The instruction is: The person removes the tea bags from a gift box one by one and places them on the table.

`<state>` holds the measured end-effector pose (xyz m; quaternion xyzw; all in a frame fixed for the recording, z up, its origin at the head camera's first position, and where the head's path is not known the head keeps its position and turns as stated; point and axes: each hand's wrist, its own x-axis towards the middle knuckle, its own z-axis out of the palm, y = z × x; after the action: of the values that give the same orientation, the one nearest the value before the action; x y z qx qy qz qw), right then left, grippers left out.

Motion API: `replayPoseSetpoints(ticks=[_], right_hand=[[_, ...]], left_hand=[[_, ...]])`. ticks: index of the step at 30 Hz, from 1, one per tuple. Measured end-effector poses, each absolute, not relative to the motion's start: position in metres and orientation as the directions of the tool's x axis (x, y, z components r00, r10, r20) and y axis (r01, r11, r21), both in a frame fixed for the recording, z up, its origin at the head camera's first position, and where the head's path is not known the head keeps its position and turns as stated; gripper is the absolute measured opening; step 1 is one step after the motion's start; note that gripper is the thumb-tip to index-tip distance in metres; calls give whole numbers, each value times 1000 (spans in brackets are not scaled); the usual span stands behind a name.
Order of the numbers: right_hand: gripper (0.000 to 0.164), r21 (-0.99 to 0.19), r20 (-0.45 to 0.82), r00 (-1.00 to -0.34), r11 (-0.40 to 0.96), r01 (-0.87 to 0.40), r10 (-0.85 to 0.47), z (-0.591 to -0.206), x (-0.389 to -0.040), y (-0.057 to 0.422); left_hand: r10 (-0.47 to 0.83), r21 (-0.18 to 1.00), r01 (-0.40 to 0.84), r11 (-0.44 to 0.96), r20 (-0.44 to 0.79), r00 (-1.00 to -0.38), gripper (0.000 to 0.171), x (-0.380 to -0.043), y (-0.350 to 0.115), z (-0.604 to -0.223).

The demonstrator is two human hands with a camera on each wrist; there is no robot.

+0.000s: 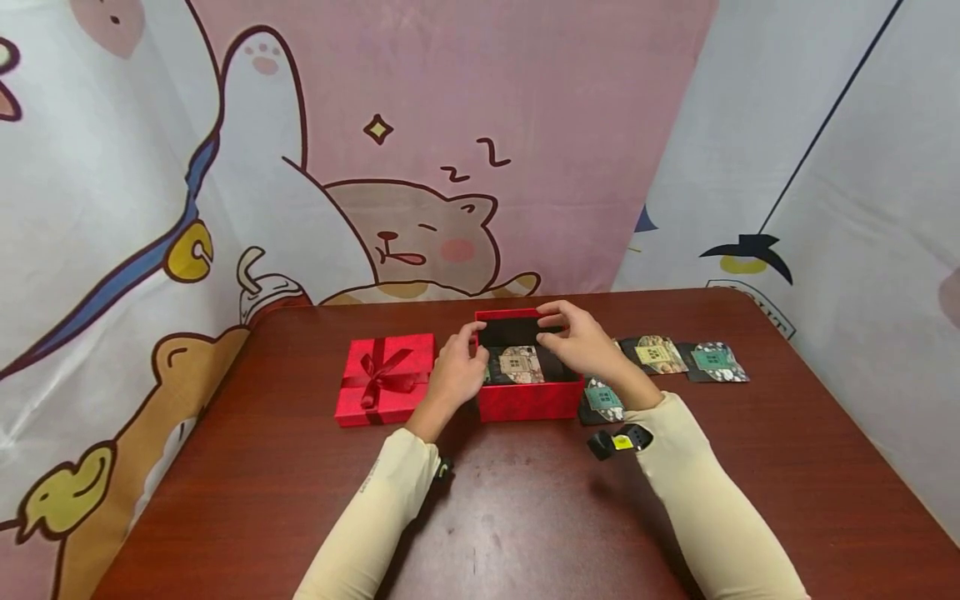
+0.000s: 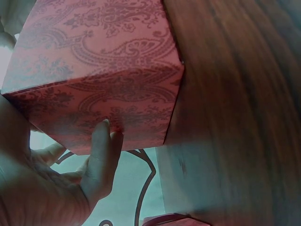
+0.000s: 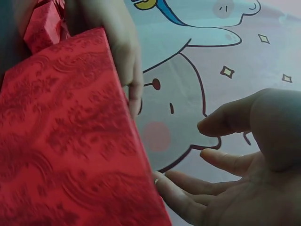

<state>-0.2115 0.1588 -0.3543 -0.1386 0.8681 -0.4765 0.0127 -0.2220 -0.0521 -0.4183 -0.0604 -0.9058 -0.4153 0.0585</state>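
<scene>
1. The red box [image 1: 529, 403] stands on the table [image 1: 480, 525] between the hands, its top open and its inside dark. A packet [image 1: 517, 364] with a beige label lies in it, face up.
2. The left hand [image 1: 459, 367] is at the box's left wall, fingers slightly bent, with a fingertip [image 2: 104, 129] against the outside. Whether it pinches the wall, I cannot tell.
3. The right hand [image 1: 581, 340] is over the box's right side, thumb and fingers spread, with nothing between them. One fingertip is at the rim; contact is unclear.
4. The step in hand seems to be tending the packet inside the box; whether packets are going in or coming out cannot be judged from this.
5. The next move, I judge, calls for a steady box and a flat pinch on a packet's edge, clear of the walls.
6. To the box's right lie a yellow-labelled packet [image 1: 658, 356], a green-labelled packet [image 1: 714, 359] and a nearer green one [image 1: 603, 398], partly behind the right forearm. The lid [image 1: 386, 379], with its ribbon bow, lies left of the box.
7. The labels bear dark characters too small to read, so no brand shows. Left-sleeve print [image 1: 369, 477] is also illegible. The backdrop [image 1: 570, 150] has two drawn Zs above a sleeping animal.
</scene>
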Motion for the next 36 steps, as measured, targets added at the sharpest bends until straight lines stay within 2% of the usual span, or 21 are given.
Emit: replayPoseSetpoints(ticks=[5,14,21,36], right_hand=[[43,-836,104,-961,501,-224,-257,-361,-218,147],[44,-819,7,-967,554,-151,-254,-369,-228,133],[47,-834,-67,-962,544,-91,-263,-377,-234,129],[52,-805,-139,-975,593,8,-176,-393,-250,123]], left_hand=[[57,743,153,651,152,-987,43,-222,-53,-417],[53,738,132,662,130,-990,43,-222,-52,-416],[57,753,127,646,118,-991,44,-219,-52,-417],[63,746,150,648,144,-988,44,-222,-53,-417]])
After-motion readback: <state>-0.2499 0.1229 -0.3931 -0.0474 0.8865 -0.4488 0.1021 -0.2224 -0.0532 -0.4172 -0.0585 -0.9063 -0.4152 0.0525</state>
